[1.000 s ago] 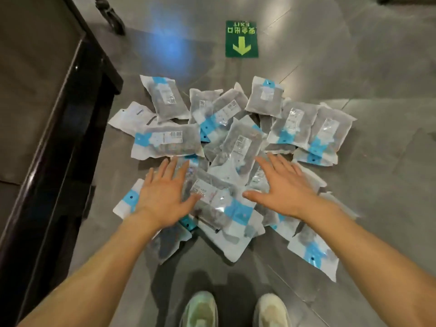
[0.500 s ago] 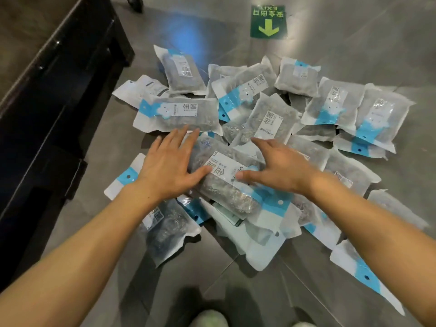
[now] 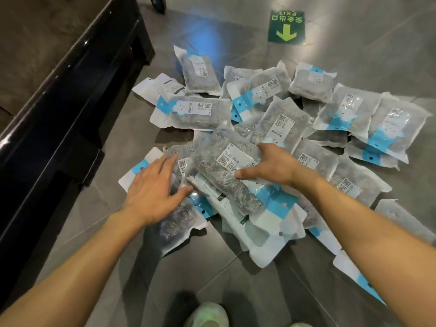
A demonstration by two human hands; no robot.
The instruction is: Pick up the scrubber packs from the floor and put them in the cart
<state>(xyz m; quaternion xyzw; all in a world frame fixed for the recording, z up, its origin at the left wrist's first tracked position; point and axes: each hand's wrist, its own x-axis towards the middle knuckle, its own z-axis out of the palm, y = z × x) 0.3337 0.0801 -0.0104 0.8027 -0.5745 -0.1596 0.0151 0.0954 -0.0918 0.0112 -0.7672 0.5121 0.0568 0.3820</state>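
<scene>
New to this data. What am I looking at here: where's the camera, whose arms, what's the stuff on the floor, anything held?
There is no robot here. A person wears one wide-angle camera on the head, looking forward and down, so the two bare arms coming in from the bottom edge are their own.

On the grey tiled floor lies a loose pile of scrubber packs: clear bags with blue and white headers and printed labels, many overlapping.

The right hand grips one pack on top of the pile, thumb on its near side and fingers curled over the far edge. The left hand is spread flat, fingers straight, over packs at the pile's left side, and holds nothing.

The dark structure on the left may be the cart. A green exit sign is stuck on the floor beyond the pile, and a shoe shows at the bottom.
</scene>
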